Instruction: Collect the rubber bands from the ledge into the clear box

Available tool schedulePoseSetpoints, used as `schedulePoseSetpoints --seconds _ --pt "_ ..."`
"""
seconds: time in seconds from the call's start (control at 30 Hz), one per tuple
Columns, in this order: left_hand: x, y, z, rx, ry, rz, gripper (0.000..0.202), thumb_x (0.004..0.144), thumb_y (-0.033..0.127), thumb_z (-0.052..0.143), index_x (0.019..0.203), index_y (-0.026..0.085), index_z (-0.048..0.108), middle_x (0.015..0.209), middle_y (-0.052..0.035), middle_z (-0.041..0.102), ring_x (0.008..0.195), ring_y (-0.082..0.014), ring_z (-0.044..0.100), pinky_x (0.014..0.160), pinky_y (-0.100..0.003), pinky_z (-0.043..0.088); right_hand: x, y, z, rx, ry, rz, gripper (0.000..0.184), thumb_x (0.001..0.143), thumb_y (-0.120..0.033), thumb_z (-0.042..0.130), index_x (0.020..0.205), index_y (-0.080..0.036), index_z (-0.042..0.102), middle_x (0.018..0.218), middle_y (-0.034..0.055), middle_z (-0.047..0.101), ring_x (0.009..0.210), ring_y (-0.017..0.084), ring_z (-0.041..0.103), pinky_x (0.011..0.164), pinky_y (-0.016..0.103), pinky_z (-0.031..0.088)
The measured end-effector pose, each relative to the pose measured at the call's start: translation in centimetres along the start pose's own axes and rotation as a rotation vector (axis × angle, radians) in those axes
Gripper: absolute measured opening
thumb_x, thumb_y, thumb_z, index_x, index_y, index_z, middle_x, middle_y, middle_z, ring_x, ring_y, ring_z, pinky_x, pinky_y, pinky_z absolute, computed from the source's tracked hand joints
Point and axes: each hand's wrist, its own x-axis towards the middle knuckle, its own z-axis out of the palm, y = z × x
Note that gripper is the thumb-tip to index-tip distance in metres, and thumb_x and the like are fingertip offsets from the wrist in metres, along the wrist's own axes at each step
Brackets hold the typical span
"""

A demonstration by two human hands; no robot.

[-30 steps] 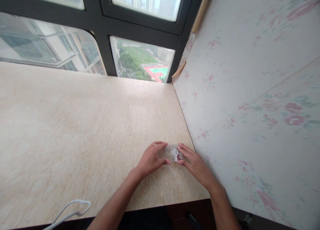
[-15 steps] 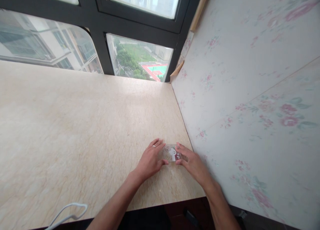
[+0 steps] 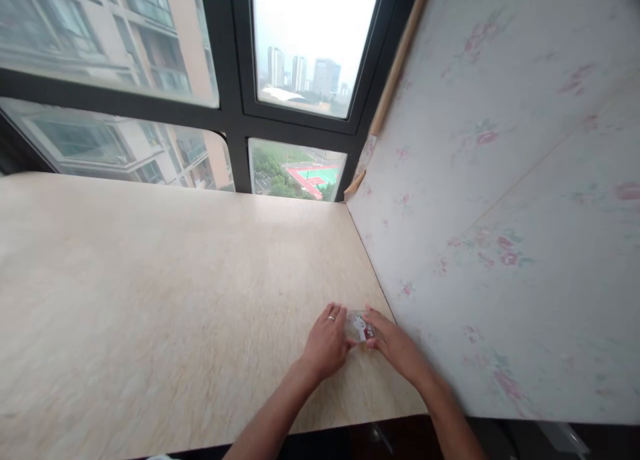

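Observation:
A small clear plastic case (image 3: 359,325) with a white and red picture on it lies on the beige marble-pattern surface (image 3: 165,293), close to the floral wall. My left hand (image 3: 327,343), with a ring on one finger, grips the case's left end with curled fingers and thumb. My right hand (image 3: 395,343) grips its right end the same way. Most of the case is hidden between my fingers.
A floral-papered wall (image 3: 500,200) rises directly to the right of my hands. A dark-framed window (image 3: 235,123) runs along the far edge of the surface. The front edge of the surface lies just below my wrists.
The view has tilted up, showing more window and sky. My hands have closed in on the case, covering more of it. The white cable at the lower left has left the picture.

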Motion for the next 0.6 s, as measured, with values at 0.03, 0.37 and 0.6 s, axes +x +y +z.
schedulePoseSetpoints --seconds 0.03,0.37,0.6 --pt "-0.2 0.1 0.0 0.002 -0.011 0.009 0.061 0.079 0.030 0.057 0.133 0.009 0.039 0.138 -0.0176 0.042 0.134 -0.0292 0.028 0.112 -0.045 0.026 0.0 0.0 0.1 -0.021 0.001 -0.001 0.054 0.076 -0.015 0.050 0.129 -0.017 0.051 0.145 0.0044 0.035 0.134 0.015 0.029 0.112 0.032 0.022" --pt "-4.5 0.4 -2.5 -0.154 -0.017 -0.060 0.067 0.084 0.032 0.052 0.142 0.009 0.027 0.145 -0.0181 0.032 0.134 -0.0273 0.029 0.110 -0.044 0.027 -1.9 -2.4 -0.8 -0.200 0.043 -0.024 0.057 0.081 -0.029 0.050 0.137 -0.021 0.043 0.149 0.0024 0.024 0.136 0.018 0.025 0.112 0.034 0.022" --pt "-16.7 2.0 -8.3 -0.458 -0.085 -0.032 0.035 0.087 0.049 0.049 0.119 0.036 0.053 0.116 -0.0012 0.061 0.106 -0.0198 0.058 0.089 -0.036 0.050 -8.0 -8.5 -5.0 -0.126 0.200 -0.310 0.046 0.086 -0.043 0.053 0.131 -0.034 0.050 0.139 -0.0024 0.043 0.125 0.021 0.044 0.104 0.033 0.040"
